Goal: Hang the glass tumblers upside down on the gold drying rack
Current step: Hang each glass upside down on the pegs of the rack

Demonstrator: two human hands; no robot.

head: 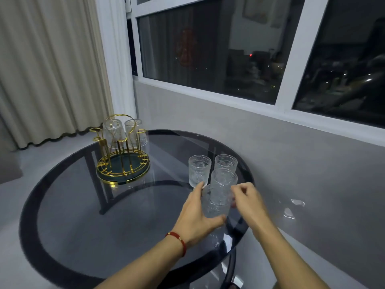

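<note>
The gold drying rack stands at the far left of the round glass table, with two tumblers hung upside down on its back pegs. Three upright patterned tumblers stand together near the table's right edge. In front of them a fourth tumbler is held just above the table. My left hand wraps its left side and bottom, thumb under it. My right hand touches its right side with curled fingers.
A grey wall and a dark window run behind and to the right of the table. A beige curtain hangs at the back left. Several rack pegs at the front stand bare. A red bracelet is on my left wrist.
</note>
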